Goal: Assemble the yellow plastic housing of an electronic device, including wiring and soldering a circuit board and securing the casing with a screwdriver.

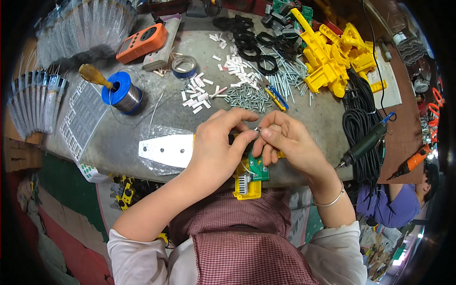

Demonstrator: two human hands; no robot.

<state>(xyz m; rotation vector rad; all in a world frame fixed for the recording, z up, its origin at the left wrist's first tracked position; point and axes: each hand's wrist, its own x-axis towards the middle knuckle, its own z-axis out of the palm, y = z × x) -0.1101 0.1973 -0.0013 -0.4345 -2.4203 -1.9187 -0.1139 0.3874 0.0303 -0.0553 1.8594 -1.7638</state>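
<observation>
My left hand and my right hand meet over the table's near edge. Thumb and fingertips of each are closed on a small shiny metal part, too small to tell its kind. Below them is an open yellow plastic housing with a green circuit board and a grey finned heat sink; my hands hide its upper part. A flat white blade-shaped plate with several holes, on clear plastic film, lies left of my left hand.
Beyond my hands lie screws, white sleeves and yellow-handled pliers. A solder spool, tape roll and orange meter stand left. Yellow housings, black cables and a green electric screwdriver are right. Another person sits far right.
</observation>
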